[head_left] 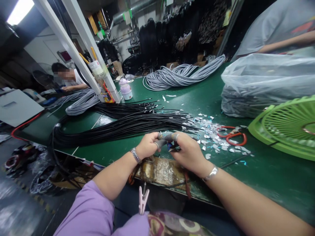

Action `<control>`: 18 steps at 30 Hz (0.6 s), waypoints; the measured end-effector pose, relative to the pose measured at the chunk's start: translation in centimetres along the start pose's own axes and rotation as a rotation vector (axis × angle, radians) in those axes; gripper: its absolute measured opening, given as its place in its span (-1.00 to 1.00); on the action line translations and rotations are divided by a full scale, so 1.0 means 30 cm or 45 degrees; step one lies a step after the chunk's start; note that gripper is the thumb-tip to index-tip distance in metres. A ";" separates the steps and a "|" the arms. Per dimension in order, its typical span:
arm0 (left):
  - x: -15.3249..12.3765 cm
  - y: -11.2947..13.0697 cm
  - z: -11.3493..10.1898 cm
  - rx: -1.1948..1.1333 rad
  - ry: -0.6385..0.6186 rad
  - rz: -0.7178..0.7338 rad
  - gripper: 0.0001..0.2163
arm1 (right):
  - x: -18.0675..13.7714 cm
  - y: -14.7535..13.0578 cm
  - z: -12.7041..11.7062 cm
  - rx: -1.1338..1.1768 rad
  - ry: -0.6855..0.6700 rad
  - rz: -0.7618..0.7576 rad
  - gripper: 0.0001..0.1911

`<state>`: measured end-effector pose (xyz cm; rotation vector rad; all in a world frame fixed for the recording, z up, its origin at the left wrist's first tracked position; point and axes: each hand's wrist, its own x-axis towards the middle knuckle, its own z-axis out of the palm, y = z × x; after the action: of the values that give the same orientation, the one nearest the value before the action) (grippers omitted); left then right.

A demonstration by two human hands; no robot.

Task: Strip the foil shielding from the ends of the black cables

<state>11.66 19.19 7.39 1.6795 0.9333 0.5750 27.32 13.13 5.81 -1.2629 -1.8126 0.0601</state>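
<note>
My left hand [149, 146] is closed, its fingertips pinched on what looks like a black cable [169, 143]. Close against it, my right hand [188, 152] is curled round a small dark and blue object [170, 147], mostly hidden by the fingers. Grey covers sit on several fingertips of both hands. Just behind the hands lies a thick bundle of black cables [118, 129], its ends pointing right. White and blue scraps [211, 132] are strewn beside those ends. Under my hands, a tape-wrapped block [163, 172] sits at the table edge.
Red-handled scissors [236, 138] lie among the scraps, near a green fan [290, 126]. Behind are a clear plastic bag [268, 85], grey cable coils [182, 76] and a purple bottle [126, 89]. A white post [91, 49] rises from the green table [278, 183]. Two other people work nearby.
</note>
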 end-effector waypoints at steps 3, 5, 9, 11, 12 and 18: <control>-0.002 0.005 -0.006 -0.040 0.065 -0.017 -0.77 | 0.001 0.000 -0.012 0.102 -0.021 -0.016 -0.79; -0.002 0.008 -0.012 -0.067 0.128 -0.009 -0.77 | 0.005 0.007 -0.018 0.172 0.003 0.028 -0.82; -0.004 0.014 -0.023 -0.122 0.134 0.005 -0.74 | 0.014 0.036 -0.016 0.185 0.071 0.120 -0.64; -0.005 0.015 -0.030 -0.154 0.053 -0.015 -0.71 | 0.014 0.048 -0.012 0.176 0.057 0.105 -0.49; -0.006 0.015 -0.033 -0.172 -0.002 -0.035 -0.69 | 0.013 0.051 -0.010 0.175 0.039 0.088 -0.42; -0.005 0.013 -0.044 -0.322 -0.196 -0.116 -0.64 | 0.004 0.049 -0.005 0.180 -0.074 -0.066 -0.26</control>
<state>10.67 19.77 8.17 1.4254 0.7871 0.4743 28.47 13.85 5.26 -1.1247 -1.8558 0.1949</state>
